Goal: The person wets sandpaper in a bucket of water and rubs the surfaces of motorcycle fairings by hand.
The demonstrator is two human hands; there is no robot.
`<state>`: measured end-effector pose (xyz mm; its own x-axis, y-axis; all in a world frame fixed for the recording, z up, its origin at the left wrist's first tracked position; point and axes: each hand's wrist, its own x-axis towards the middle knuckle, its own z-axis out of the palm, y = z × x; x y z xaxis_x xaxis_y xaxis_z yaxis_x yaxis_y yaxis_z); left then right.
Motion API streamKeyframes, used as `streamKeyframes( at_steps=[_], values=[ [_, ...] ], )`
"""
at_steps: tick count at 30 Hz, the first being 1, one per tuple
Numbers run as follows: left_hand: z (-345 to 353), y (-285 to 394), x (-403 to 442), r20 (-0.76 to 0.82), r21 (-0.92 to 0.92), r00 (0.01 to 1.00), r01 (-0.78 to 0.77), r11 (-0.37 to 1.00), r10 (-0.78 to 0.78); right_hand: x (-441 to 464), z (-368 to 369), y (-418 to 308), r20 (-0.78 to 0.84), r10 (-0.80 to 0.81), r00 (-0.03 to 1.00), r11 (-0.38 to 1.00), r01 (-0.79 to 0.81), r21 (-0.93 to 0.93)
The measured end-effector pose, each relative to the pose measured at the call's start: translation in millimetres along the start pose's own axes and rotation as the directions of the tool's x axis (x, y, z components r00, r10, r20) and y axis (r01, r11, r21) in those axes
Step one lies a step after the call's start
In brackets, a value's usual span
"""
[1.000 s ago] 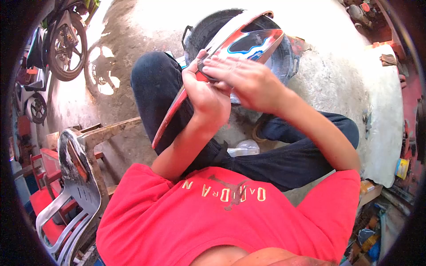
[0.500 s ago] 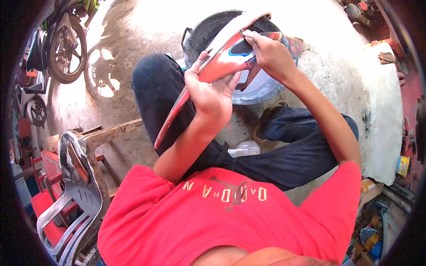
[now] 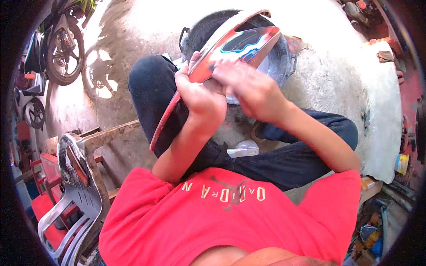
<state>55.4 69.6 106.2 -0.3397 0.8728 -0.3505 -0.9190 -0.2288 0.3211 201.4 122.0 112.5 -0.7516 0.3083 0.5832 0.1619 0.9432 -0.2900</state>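
A long curved panel (image 3: pixel 205 71), red and white with blue and black graphics, slants over a large black tub (image 3: pixel 195 40). Its narrow red tail reaches down past my left forearm. My left hand (image 3: pixel 202 99) supports the panel from beneath, thumb at its left edge and fingers wrapped under it. On the red lower part of the painted face lies my right hand (image 3: pixel 248 86), fingers bent together and slightly blurred. Something small and dark shows at its fingertips, too little to name. The tub holds cloudy liquid.
Motorcycle wheels (image 3: pixel 65 55) stand at the upper left. A grey plastic chair (image 3: pixel 84 201) and a wooden frame (image 3: pixel 111 134) are at the lower left. Beyond my right knee lies a long pale sheet (image 3: pixel 382 119). A clear plastic item (image 3: pixel 244 150) lies between my legs.
My right hand moved from low on the panel to its upper edge, then back down toward my left hand. The panel's face turned with it; my left hand kept its hold.
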Motion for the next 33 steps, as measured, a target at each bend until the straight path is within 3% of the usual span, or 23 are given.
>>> streamKeyframes(
  at_steps=[3, 4, 5, 7, 11, 13, 15, 17, 19, 21, 23, 26, 29, 30, 31, 33],
  values=[
    [16.2, 4.8, -10.4, -0.125, 0.027, 0.992, 0.017, 0.999, -0.013, -11.3, -2.5, 35.0, 0.024, 0.096, 0.995, 0.995, -0.096, -0.012],
    [18.5, 5.9, -11.3, -0.119, 0.017, 0.993, 0.016, 1.0, -0.014, -15.4, -2.9, 58.7, 0.015, 0.264, 0.964, 0.964, -0.264, -0.027],
    [18.7, 5.1, -12.5, -0.12, 0.012, 0.993, 0.011, 1.0, -0.009, -16.1, -4.1, 77.3, -0.053, 0.322, 0.945, 0.934, -0.327, -0.144],
    [19.6, 3.4, -11.7, -0.115, 0.003, 0.993, 0.001, 1.0, -0.001, -14.2, -1.7, 71.9, -0.043, 0.248, 0.968, 0.952, -0.252, -0.173],
    [0.4, 4.2, -1.6, -0.029, -0.001, 0.999, 0.014, 1.0, -0.014, -5.0, -0.6, 7.4, 0.048, -0.072, 0.996, 0.997, 0.073, -0.02],
    [10.3, 4.4, -7.0, -0.081, -0.012, 0.997, 0.003, 1.0, -0.004, -7.5, -4.1, 39.5, 0.023, -0.082, 0.996, 0.997, 0.082, -0.005],
    [17.3, 5.7, -10.1, -0.093, -0.001, 0.995, 0.02, 1.0, -0.02, -9.7, -1.5, 71.4, -0.026, 0.253, 0.967, 0.961, -0.254, -0.107],
    [17.9, 4.2, -10.9, -0.105, 0.009, 0.994, 0.025, 1.0, -0.024, -11.6, -0.6, 72.5, -0.001, 0.333, 0.943, 0.937, -0.331, -0.113],
    [4.4, 2.8, -4.9, -0.058, 0.001, 0.998, 0.014, 1.0, -0.014, -5.1, 7.7, 33.9, -0.02, 0.081, 0.997, 0.99, -0.083, -0.11],
    [-2.7, 3.5, 1.8, -0.07, 0.001, 0.998, 0.004, 1.0, -0.004, 6.5, 4.5, 2.7, 0.004, -0.114, 0.993, 0.993, 0.114, 0.036],
    [-4.5, 6.3, 2.5, -0.027, -0.057, 0.999, 0.032, 0.998, -0.034, 9.7, -1.2, 25.9, 0.026, -0.131, 0.991, 0.99, 0.13, 0.057],
    [20.0, 7.2, -11.6, -0.107, 0.027, 0.993, 0.045, 0.999, -0.042, 1.5, -3.7, 85.1, 0.039, 0.342, 0.939, 0.938, -0.338, -0.081],
    [15.2, 2.9, -10.8, -0.104, 0.067, 0.994, 0.025, 0.997, -0.018, 2.4, -1.1, 44.6, 0.069, 0.283, 0.957, 0.959, -0.28, -0.042],
    [12.0, 3.4, -9.2, -0.078, 0.037, 0.997, 0.023, 0.999, -0.02, 0.6, 10.3, 27.7, -0.001, 0.097, 0.995, 0.994, -0.097, -0.059],
    [4.8, 3.1, -5.3, -0.066, 0.017, 0.998, 0.012, 1.0, -0.011, 9.9, 5.1, 4.1, -0.004, -0.014, 1.0, 0.998, 0.014, 0.069],
    [-8.4, 3.5, 2.7, -0.041, -0.012, 0.999, -0.007, 1.0, 0.007, 12.7, 0.4, 15.9, 0.04, -0.12, 0.992, 0.988, 0.116, 0.105]
  ],
)
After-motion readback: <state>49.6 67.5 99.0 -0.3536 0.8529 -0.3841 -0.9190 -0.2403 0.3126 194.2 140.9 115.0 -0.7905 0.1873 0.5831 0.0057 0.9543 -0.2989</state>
